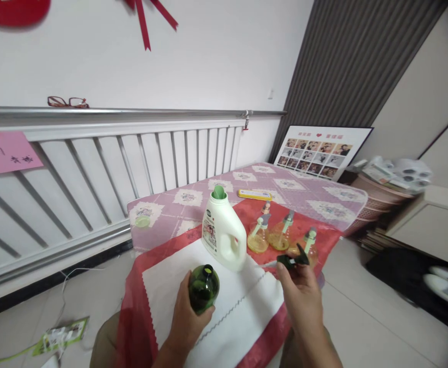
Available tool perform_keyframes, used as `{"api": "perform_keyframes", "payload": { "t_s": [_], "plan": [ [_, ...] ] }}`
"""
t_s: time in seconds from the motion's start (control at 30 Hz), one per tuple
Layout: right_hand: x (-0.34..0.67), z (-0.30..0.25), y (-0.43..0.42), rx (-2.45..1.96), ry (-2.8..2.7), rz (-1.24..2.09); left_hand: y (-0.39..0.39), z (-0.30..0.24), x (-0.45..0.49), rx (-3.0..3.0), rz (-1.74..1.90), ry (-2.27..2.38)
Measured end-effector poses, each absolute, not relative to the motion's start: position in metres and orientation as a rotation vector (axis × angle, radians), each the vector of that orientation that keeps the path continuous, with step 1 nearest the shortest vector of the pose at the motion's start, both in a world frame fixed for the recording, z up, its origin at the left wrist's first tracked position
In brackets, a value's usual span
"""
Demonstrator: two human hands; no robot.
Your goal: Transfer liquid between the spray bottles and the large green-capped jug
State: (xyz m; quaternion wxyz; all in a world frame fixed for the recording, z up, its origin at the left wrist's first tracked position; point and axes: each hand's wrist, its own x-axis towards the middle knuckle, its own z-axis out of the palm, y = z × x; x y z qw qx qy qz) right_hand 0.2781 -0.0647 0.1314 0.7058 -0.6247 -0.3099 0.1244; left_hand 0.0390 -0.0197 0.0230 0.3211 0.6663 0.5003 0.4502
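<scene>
My left hand (191,314) is wrapped round a dark green see-through bottle (204,290), whose uncapped neck points up toward me. In my right hand (302,289) is a black pump head (291,259), its thin tube stretching left over the white cloth. Just beyond the bottle stands a large pale-green detergent jug (224,232) with a handle and an open green spout. Several clear bottles with yellowish liquid and grey-green tops, among them a glass bottle (257,240), stand right of the jug. My right hand partly covers the nearest one.
A white cloth (242,312) lies over red sheeting (132,301) on the flowered tablecloth (239,179). A yellow-edged box (255,194) and a pale green lid (142,221) rest farther back. The radiator (162,158) runs along the wall. A power strip (61,335) is on the floor.
</scene>
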Motion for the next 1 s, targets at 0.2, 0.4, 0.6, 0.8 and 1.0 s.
{"api": "perform_keyframes", "payload": {
  "t_s": [0.2, 0.4, 0.6, 0.8, 1.0],
  "plan": [
    [0.289, 0.077, -0.064, -1.630, -1.241, -0.020, -0.019, 0.021, 0.040, 1.732, 1.183, 1.319],
    [0.278, 0.031, -0.069, -1.704, -1.667, -0.010, -0.019, 0.020, 0.041, 1.734, 1.196, 1.334],
    [0.275, 0.030, -0.082, -1.685, -1.798, -0.054, -0.018, 0.021, 0.040, 1.650, 1.197, 1.348],
    [0.280, 0.074, -0.068, -1.753, -1.344, 0.088, -0.018, 0.027, 0.040, 1.587, 1.241, 1.308],
    [0.276, 0.114, -0.009, -1.605, -1.145, 0.358, -0.017, 0.033, 0.041, 1.508, 1.296, 1.308]
  ]
}}
